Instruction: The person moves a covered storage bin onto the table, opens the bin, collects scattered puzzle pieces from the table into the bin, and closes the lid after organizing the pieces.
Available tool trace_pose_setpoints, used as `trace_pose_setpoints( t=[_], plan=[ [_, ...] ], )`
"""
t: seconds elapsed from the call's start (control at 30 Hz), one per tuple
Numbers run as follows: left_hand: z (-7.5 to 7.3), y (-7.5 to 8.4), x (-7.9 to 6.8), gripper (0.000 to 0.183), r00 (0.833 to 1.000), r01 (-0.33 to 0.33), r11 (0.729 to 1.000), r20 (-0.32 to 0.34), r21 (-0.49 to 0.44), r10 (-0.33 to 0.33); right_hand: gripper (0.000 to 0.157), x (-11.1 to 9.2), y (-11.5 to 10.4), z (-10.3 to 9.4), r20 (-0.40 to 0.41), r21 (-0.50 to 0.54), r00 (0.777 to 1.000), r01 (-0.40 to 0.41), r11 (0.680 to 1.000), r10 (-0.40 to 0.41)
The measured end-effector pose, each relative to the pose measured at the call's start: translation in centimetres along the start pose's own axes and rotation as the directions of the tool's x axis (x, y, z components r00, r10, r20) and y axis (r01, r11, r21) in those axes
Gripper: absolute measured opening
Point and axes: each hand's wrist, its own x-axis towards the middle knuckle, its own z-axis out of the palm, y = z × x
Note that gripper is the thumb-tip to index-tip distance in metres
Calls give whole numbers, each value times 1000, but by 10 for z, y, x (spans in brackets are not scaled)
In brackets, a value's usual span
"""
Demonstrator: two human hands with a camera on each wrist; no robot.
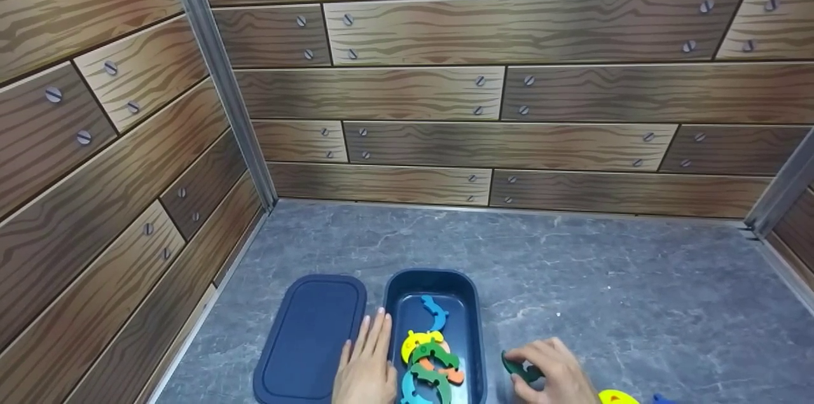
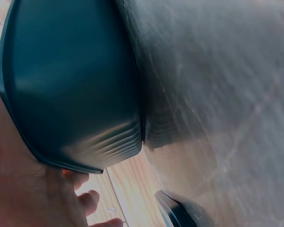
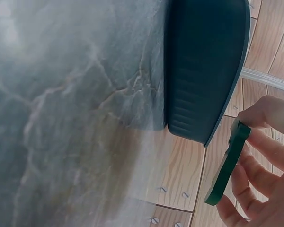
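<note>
My right hand (image 1: 552,369) pinches a dark green curved toy piece (image 1: 523,368) between thumb and fingers, to the right of a dark blue box (image 1: 478,327). In the right wrist view the green piece (image 3: 228,161) shows its thick flat edge. My left hand (image 1: 369,359) lies with straight fingers along the box's left rim. Inside the box are several curved pieces: a blue one (image 1: 435,313) at the far end, then a yellow one (image 1: 416,343), a green one (image 1: 435,353), an orange one (image 1: 453,375) and a light blue one (image 1: 412,391), overlapping one another.
A dark blue lid (image 1: 311,334) lies flat on the grey marbled table (image 1: 591,283), left of the box. Yellow (image 1: 617,397) and blue (image 1: 661,399) pieces show at the bottom edge, right of my right hand. Wood-patterned walls (image 1: 407,92) enclose the table's back and sides.
</note>
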Motion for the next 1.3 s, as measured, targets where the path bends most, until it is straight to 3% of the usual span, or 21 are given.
trace_pose_setpoints(
  t=[0.27, 0.7, 1.03, 1.3],
  plan=[
    [0, 0, -2, 63, 999, -23, 1000, -42, 10, 23, 29, 7, -3, 3, -57, -13, 997, 57, 998, -58],
    [-1, 0, -2, 65, 1000, -17, 1000, -7, -7, 17, 33, 19, -10, 3, -144, -40, 981, 122, 992, -126],
    [-1, 0, -1, 66, 1000, -12, 1000, -10, 4, 12, 27, 28, -15, 4, -84, -9, 996, -14, 1000, 13],
    [-2, 1, -4, 64, 999, -18, 1000, -26, -11, 18, 26, 34, -18, 2, -40, -6, 999, -34, 999, 33]
  ],
)
